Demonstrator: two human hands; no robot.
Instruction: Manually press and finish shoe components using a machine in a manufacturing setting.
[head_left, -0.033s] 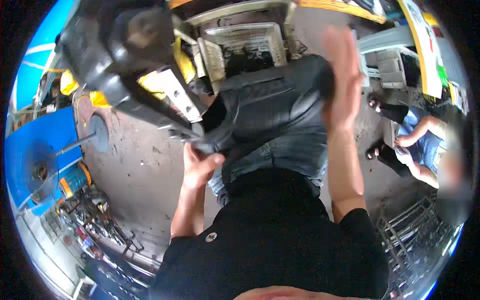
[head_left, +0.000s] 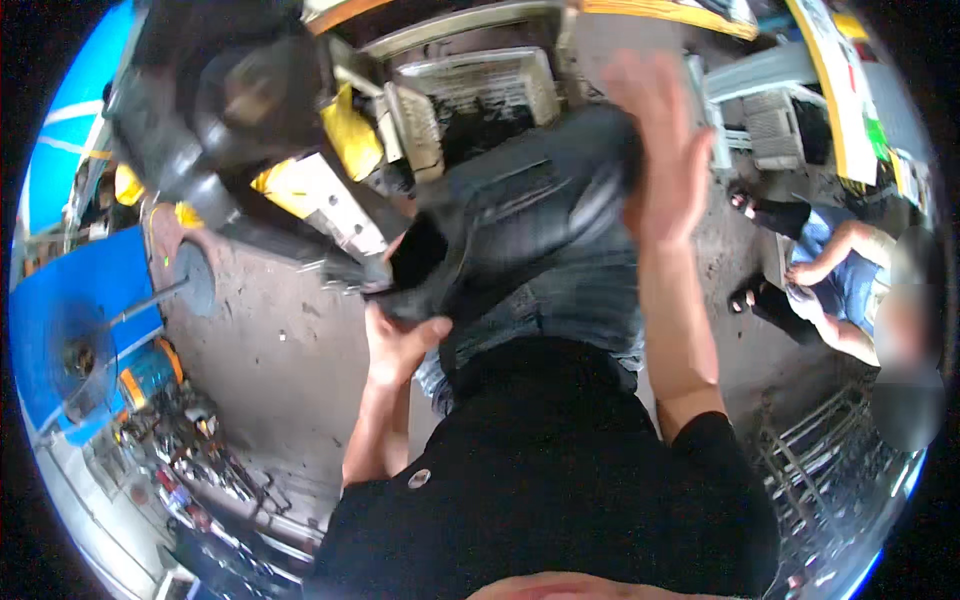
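Note:
In front of my body lies a long black hollow piece [head_left: 520,220], with creased, shiny sides and a dark opening at its left end; its exact kind does not show. My left hand [head_left: 398,342] is closed on the lower edge beside that opening, thumb on top. Flat against the rounded right end rests my right hand [head_left: 665,165], fingers stretched out and blurred. Close to the opening, the lower end of a black machine [head_left: 215,120] with metal parts leans in from the upper left. The piece hides my left fingertips.
Pale crates [head_left: 485,75] with dark contents stand ahead. A fan [head_left: 85,350] and a blue panel [head_left: 55,290] are at left. Metal racks [head_left: 820,450] stand lower right. A seated person [head_left: 840,265] is at the right. Yellow bags [head_left: 350,135] hang near the machine.
The black piece and both hands sit slightly further left in view, and its left opening shows more. The surroundings have shifted slightly too.

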